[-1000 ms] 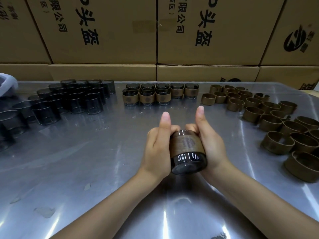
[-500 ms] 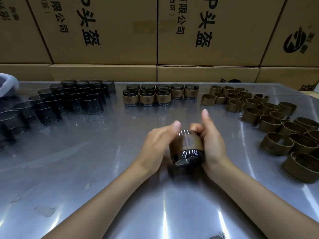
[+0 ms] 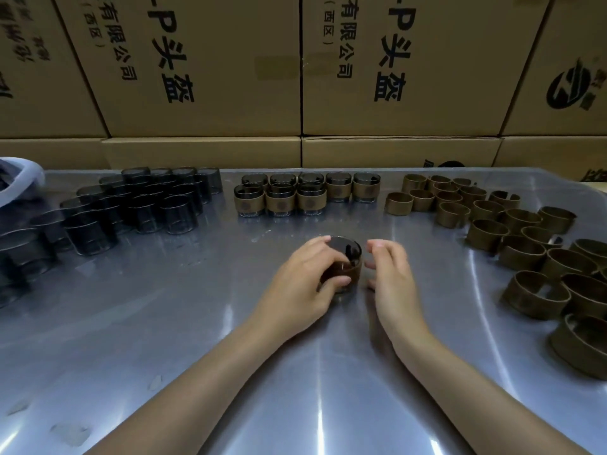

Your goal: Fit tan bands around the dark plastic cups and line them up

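Observation:
A dark cup with a tan band (image 3: 345,261) stands upright on the metal table (image 3: 164,323), mouth up. My left hand (image 3: 303,284) is wrapped around its left side, fingers over the rim and thumb at the base. My right hand (image 3: 389,274) hovers just to the right of the cup, fingers apart, not touching it. Several banded cups (image 3: 307,195) stand in two rows at the back centre. Bare dark cups (image 3: 131,205) cluster at the back left. Loose tan bands (image 3: 512,231) lie spread on the right.
Stacked cardboard boxes (image 3: 295,77) wall off the far edge of the table. A pale bag or bin (image 3: 19,175) shows at the far left. The tan bands extend down the right side to the table's near right area.
The banded cup, held tilted on its side between both hands, has been turned upright and set on the table farther forward. My right hand has let go of it.

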A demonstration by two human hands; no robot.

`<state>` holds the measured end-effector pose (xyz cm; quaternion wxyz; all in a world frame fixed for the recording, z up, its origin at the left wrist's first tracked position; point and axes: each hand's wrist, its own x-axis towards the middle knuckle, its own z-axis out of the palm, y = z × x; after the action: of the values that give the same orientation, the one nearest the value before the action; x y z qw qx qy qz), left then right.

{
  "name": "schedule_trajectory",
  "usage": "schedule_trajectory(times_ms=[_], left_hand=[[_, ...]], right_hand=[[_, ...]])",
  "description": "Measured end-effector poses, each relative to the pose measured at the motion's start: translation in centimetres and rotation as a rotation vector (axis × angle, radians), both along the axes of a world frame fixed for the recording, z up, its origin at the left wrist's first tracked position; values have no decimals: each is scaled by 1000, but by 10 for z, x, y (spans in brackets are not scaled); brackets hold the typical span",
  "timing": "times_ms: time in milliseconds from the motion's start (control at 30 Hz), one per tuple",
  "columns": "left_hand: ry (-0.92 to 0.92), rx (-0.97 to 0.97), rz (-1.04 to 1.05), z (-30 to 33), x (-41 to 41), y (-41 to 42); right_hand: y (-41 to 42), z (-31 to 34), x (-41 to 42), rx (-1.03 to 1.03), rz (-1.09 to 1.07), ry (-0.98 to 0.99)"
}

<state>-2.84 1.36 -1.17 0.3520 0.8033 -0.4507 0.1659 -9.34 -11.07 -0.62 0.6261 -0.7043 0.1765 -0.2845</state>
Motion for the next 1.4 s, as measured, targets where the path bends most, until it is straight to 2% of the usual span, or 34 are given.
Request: schedule_trajectory(times_ms=[233,367,567,700,1167,1233,1400], left_hand=[[-55,242,82,14,72,-60],[-152,406,164,26,118,-90],[-185,384,249,27,156,-105],[-128,428,274,32,170,-104],[-85,511,249,32,185,-103],[-97,474,237,32,181,-102],[-164,218,232,20,139,-84]], right_hand=[[-5,-5,1,-131,-37,75],[-5,-4,0,-186,-13,110],[-3,-2,-1,-199,16,164],[-2,-3,-2,-207,21,174],[-2,-4,-1,-203,44,146],[-2,-4,-2,-200,44,143],[-3,-6,0,-226,45,149]])
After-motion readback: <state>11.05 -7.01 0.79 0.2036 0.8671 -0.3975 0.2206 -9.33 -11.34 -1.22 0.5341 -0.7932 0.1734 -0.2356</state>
